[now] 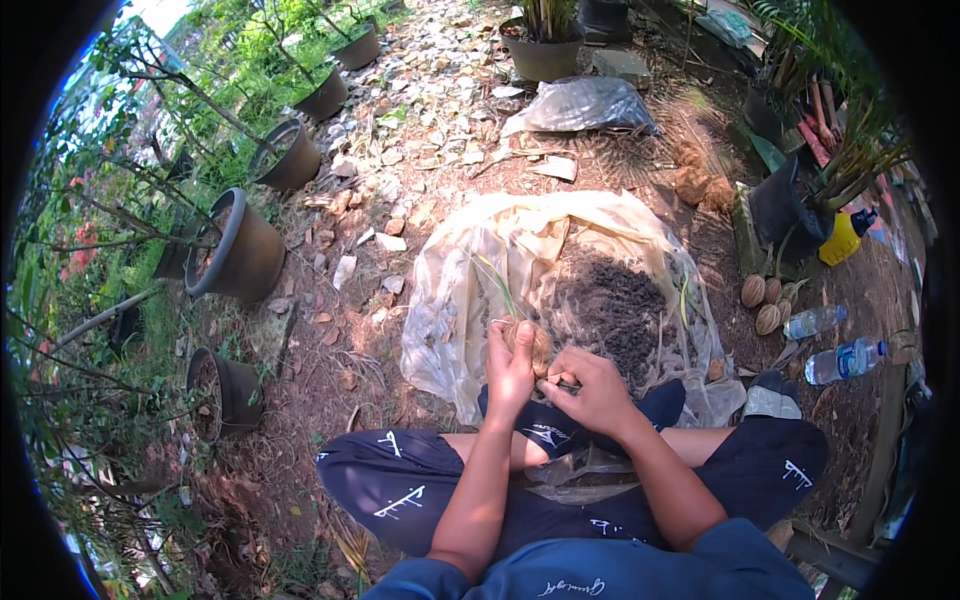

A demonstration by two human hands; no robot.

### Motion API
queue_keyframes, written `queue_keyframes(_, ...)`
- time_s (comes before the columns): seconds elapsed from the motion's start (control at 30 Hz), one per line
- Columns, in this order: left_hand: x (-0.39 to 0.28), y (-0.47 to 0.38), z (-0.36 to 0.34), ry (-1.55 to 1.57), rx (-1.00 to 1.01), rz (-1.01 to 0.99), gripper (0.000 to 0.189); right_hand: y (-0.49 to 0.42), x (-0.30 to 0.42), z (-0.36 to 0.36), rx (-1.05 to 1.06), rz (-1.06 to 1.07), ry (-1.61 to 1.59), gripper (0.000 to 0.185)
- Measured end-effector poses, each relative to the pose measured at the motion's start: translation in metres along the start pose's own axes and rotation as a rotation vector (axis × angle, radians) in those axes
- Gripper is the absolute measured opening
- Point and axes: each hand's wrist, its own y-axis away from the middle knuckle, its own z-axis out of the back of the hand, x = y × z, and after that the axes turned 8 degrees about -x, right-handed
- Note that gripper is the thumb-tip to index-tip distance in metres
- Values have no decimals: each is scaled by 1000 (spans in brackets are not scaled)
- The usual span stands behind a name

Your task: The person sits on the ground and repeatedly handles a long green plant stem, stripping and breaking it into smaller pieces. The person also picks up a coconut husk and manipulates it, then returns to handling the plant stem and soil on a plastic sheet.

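My left hand (513,367) is wrapped around a round, brown, fibrous sprouted palm seed (541,352), with the thumb on top. A slender green shoot (501,283) rises from the seed and leans away from me. At the seed's lower right side, my right hand (589,386) pinches a thin strand between thumb and forefinger; whether this is root or husk fibre is unclear. Beneath both hands spreads a crumpled translucent plastic sheet (442,330). Dark loose soil (619,307) is heaped on its right half.
Striped brown seeds (768,318) lie at right, beside two water bottles (844,361) and a yellow spray bottle (844,238). Potted plants line the left, including a large pot (244,251). A filled plastic bag (581,106) rests beyond the sheet. My crossed legs (397,480) border its near side.
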Motion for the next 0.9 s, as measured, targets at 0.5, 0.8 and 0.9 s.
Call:
queue_keyframes(0.5, -34, 19, -4, 573, 757, 263, 75, -12, -20, 48, -323, -207, -166, 46)
queue_keyframes(0.8, -41, 27, -11, 1469, 570, 552, 57, -5, -33, 14, -217, -222, -34, 33)
queue_keyframes(0.9, -31, 19, -7, 1266, 165, 519, 54, 4, -24, -1, -45, -122, 105, 35)
